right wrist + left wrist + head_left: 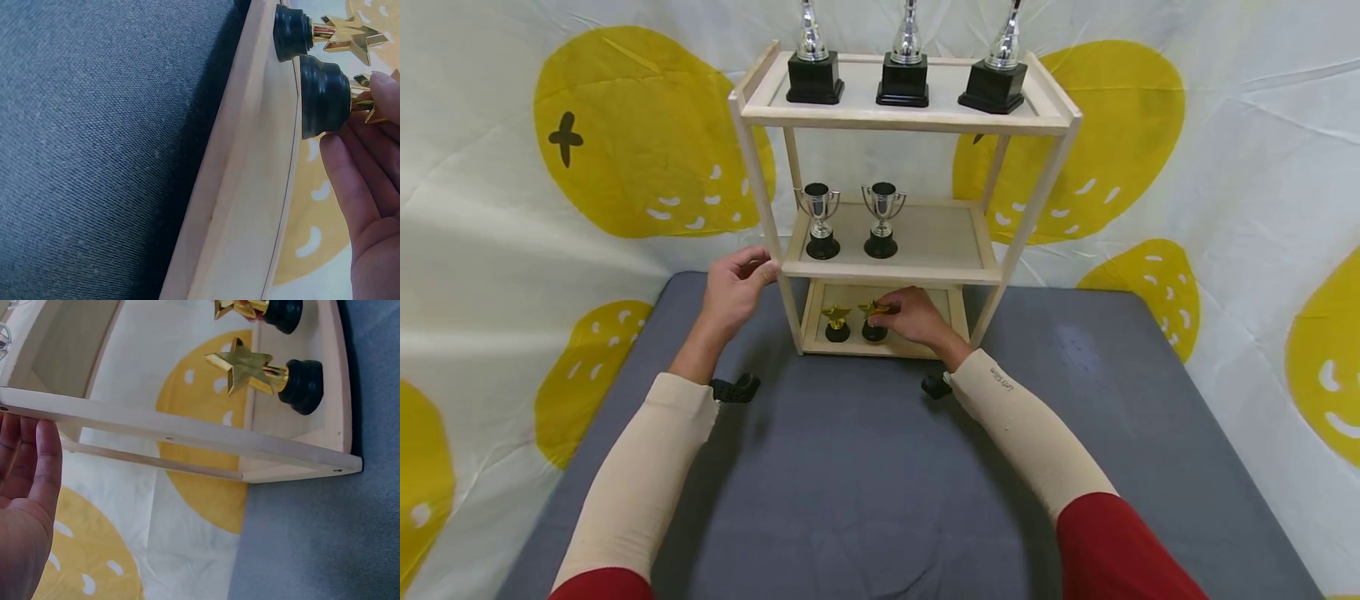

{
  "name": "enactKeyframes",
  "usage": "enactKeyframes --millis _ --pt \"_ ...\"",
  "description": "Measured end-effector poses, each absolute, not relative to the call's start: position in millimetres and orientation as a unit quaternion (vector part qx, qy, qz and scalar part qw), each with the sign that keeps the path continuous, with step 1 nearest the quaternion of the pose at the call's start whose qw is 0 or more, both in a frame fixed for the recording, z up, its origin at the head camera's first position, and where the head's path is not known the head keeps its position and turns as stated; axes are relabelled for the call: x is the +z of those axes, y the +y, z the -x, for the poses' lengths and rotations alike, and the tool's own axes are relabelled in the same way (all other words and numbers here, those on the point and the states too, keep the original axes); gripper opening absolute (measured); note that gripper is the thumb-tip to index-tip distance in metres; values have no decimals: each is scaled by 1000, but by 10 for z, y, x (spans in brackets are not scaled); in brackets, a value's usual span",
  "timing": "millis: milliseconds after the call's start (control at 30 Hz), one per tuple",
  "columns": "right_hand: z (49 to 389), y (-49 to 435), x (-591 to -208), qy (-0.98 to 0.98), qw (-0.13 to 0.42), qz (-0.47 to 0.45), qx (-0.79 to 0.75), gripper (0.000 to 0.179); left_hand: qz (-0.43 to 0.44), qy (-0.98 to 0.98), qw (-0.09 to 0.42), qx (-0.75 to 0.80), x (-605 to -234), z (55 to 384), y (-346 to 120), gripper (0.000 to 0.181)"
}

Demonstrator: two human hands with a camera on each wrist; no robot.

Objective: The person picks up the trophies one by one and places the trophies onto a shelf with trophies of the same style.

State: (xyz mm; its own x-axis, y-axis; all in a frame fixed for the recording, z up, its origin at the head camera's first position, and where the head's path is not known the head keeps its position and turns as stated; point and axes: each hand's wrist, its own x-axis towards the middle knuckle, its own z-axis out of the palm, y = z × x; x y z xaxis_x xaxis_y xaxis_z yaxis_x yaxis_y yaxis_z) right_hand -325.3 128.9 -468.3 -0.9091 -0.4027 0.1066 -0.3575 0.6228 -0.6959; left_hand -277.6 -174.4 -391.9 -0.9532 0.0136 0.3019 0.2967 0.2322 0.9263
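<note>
My right hand (913, 317) pinches the gold star of a small trophy (325, 97) over the bottom shelf (895, 351). Whether its black base touches the shelf floor, I cannot tell. A matching star trophy (303, 384) stands upright to its left. My left hand (733, 287) holds the left front post (169, 434) of the wooden rack at about middle-shelf height, thumb in front and fingertips partly hidden behind the post in the left wrist view.
Two silver cup trophies (820, 221) stand on the left half of the middle shelf (940, 237). Three taller trophies (904, 79) line the top shelf, their tops out of view. A grey cloth (850, 467) covers the table. Behind hangs a white curtain (482, 167) with yellow prints.
</note>
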Motion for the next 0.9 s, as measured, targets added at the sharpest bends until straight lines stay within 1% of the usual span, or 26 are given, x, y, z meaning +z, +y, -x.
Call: enactKeyframes --millis 467,900 --pt "3263 1258 -4741 895 26 193 -401 32 116 -773 121 -612 -3905 2778 -1739 33" --pt "3264 1198 -4825 895 27 196 -399 35 115 -772 121 -614 -3916 2768 -1759 34"
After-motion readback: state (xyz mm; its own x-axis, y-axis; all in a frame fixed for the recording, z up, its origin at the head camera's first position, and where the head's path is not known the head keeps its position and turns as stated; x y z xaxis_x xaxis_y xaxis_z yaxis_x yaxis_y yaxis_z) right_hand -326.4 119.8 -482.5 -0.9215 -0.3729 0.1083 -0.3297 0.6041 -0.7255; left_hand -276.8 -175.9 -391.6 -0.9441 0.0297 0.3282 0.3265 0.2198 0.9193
